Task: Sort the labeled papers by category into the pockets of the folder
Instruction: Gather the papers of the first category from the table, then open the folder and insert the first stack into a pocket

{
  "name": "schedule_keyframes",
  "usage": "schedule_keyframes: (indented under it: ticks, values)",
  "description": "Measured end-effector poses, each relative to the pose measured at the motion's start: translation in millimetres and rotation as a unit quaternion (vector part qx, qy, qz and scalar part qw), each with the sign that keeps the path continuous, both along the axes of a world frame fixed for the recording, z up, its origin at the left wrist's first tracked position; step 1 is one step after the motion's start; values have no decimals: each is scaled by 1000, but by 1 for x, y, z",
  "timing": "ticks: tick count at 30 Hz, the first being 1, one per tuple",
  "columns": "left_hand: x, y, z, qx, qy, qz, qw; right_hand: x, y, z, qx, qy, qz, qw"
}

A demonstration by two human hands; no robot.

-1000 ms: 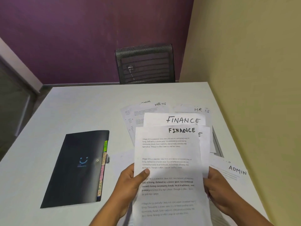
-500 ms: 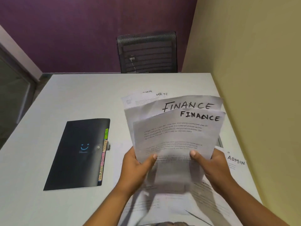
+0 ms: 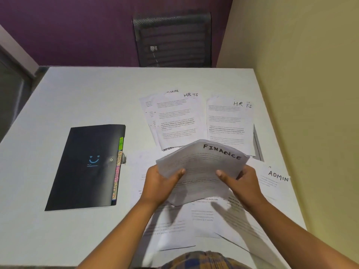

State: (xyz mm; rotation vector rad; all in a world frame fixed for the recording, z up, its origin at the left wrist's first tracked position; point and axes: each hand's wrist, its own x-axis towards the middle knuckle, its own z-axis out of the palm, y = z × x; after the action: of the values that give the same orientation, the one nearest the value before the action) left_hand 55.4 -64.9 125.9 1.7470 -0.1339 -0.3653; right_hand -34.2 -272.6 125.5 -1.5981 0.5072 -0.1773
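Observation:
I hold a small stack of white sheets marked FINANCE [image 3: 202,167] above the table, bowed upward in the middle. My left hand [image 3: 160,182] grips its left edge and my right hand [image 3: 240,183] grips its right edge. A closed black folder [image 3: 85,167] with coloured index tabs [image 3: 117,171] along its right edge lies flat to the left, apart from my hands. Papers marked HR [image 3: 229,123] and a pile topped by another HR sheet [image 3: 174,119] lie beyond the stack. An ADMIN sheet [image 3: 275,180] lies to the right.
More printed sheets [image 3: 174,226] are spread on the white table [image 3: 77,98] under and in front of my hands. A black mesh chair [image 3: 172,39] stands behind the table's far edge. A yellow wall [image 3: 301,94] runs along the right side.
The fanned FINANCE sheets have been gathered into one squared stack and lowered toward me. The HR sheets they had covered now show.

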Motion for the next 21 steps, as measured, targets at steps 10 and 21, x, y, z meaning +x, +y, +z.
schedule_keyframes:
  ticks: [10, 21]
  values:
    - [-4, 3, -13, -45, 19, -17, 999, -4, -4, 1, -20, -39, 43, 998]
    - [3, 36, -15, -6, 14, 21, 1000, -4, 7, -17, -164, 99, 127, 973]
